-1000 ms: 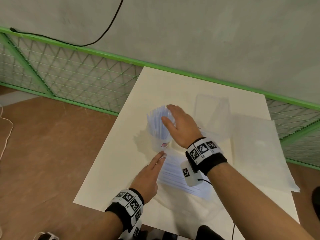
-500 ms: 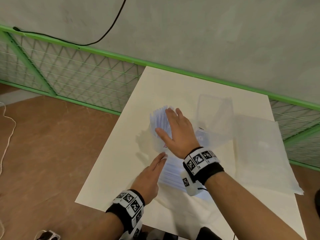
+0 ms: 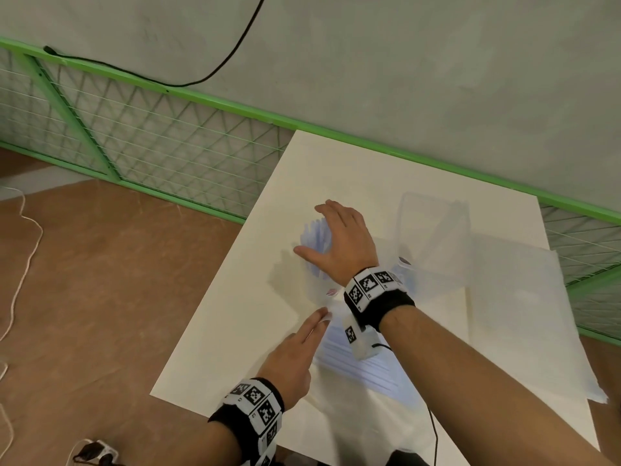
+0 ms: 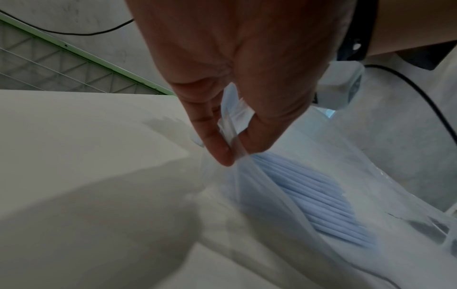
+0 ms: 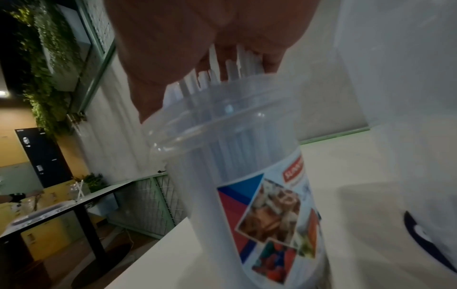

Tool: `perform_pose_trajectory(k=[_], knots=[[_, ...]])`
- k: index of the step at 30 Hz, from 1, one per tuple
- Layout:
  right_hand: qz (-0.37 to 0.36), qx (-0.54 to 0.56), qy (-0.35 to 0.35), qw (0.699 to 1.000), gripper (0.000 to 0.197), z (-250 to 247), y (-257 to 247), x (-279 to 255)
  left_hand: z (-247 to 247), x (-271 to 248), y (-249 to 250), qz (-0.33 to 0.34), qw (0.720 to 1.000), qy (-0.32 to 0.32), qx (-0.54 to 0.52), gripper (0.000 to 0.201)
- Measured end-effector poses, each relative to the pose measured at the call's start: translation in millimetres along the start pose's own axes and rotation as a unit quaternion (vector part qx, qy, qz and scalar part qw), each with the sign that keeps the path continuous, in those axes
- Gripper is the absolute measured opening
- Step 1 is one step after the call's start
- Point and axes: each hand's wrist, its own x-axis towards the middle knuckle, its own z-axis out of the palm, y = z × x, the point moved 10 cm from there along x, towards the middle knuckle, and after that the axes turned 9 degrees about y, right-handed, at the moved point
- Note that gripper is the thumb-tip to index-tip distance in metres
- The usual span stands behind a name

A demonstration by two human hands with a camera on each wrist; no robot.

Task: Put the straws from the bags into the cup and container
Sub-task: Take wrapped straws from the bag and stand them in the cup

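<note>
The right hand [image 3: 339,240] lies flat and spread over the tops of the straws [image 5: 230,64] standing in the clear cup [image 5: 247,176], palm touching their ends, fingers straight and gripping nothing. The cup stands upright on the white worktop [image 3: 353,169], already crowded with straws. Just nearer the person than the cup, the left hand [image 3: 292,358] pinches the mouth edge of a clear bag [image 4: 284,195] between thumb and fingertips [image 4: 217,144]; more pale blue straws [image 4: 311,197] lie loose inside it. The clear container [image 3: 433,230] sits beyond and to the right of the cup; what it holds cannot be made out.

These straws look very light, thin and fairly stiff, but easy to kink and prone to slide and fan apart. Taking them as a bunch near mid-length should hold best. The bag film is limp and slick, so its thicker rim is the sensible place to grip. The tall, light cup may tip under sideways pressure.
</note>
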Motion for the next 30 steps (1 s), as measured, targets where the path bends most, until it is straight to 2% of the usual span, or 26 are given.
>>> perform_pose_trajectory(k=[6,9,12,15,19,21,23,27,30], knots=[[-0.042,0.059,0.005,0.997,0.049,7,-11,11,1,-1,-3,0.006,1.0,-0.005,0.001,0.1],[-0.09,0.054,0.026,0.994,0.03,9,-15,11,4,-1,-7,0.006,1.0,-0.007,-0.002,0.101],[-0.107,0.033,0.036,0.993,0.01,11,-14,14,6,0,-10,0.006,1.0,-0.011,0.001,0.102],[-0.091,0.038,0.026,0.995,0.015,11,-14,18,5,0,-9,0.009,1.0,-0.007,0.002,0.101],[-0.049,0.07,0.061,0.995,0.015,-12,-9,28,3,1,-7,0.016,1.0,-0.002,0.001,0.101],[-0.041,0.036,0.028,0.998,0.015,-7,-4,30,3,0,-6,0.02,1.0,-0.003,0.0,0.1],[-0.068,-0.013,0.004,0.998,0.016,1,-4,26,3,0,-6,0.023,1.0,-0.004,-0.001,0.1],[-0.116,-0.065,0.047,0.99,0.018,-3,-6,25,2,1,-5,0.026,1.0,0.002,-0.001,0.1],[-0.141,-0.07,0.052,0.986,0.015,1,-10,23,2,0,-5,0.021,1.0,0.0,-0.004,0.1]])
